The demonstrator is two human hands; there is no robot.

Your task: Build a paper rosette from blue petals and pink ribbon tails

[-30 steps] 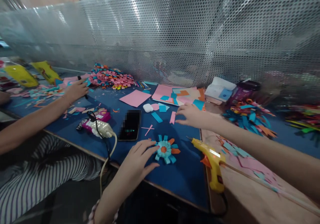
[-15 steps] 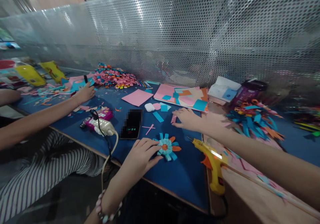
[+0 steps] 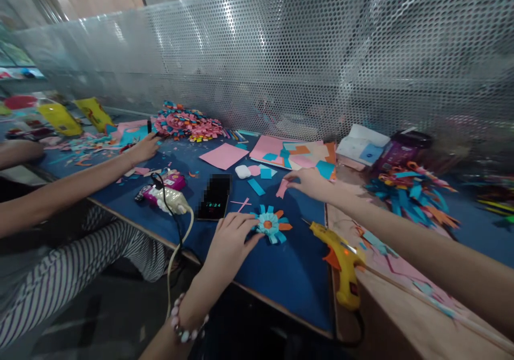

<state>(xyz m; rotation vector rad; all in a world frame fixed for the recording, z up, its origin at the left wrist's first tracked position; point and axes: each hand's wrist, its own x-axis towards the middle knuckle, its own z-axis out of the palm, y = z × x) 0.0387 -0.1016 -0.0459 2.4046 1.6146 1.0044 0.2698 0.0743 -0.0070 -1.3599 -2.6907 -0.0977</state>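
Note:
My left hand, wearing a beaded bracelet, pinches the left edge of a blue and orange paper flower that lies on the blue table. Between the thumb and fingertips of my right hand is a pink paper strip, its lower end pointing toward me. A yellow glue gun rests at the table edge below my right forearm, nozzle toward the flower. Left of my right hand lie a blue paper strip and two crossed thin pink strips.
A phone and a power strip with cords lie to the left. Coloured paper sheets and a pile of paper pieces sit by the perforated metal panel. A co-worker's hand holds something dark at left.
My right fingers have closed on the pink strip, and more of it shows now. The left hand stays on the flower. The whole view has shifted slightly.

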